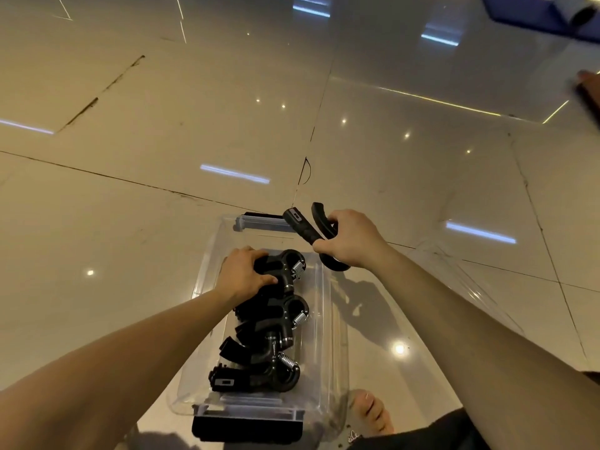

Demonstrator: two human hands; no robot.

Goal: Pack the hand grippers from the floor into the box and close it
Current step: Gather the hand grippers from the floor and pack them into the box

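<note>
While left hand [244, 275] is clasping a gripper [286, 271] in the box [325, 287], right hand [352, 240] is gripping another gripper [300, 227] beyond, spring hidden.

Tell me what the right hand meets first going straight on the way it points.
Probably the far latch of the box, touched by the hand gripper the right hand holds; depth unclear, it may pass above.
</note>
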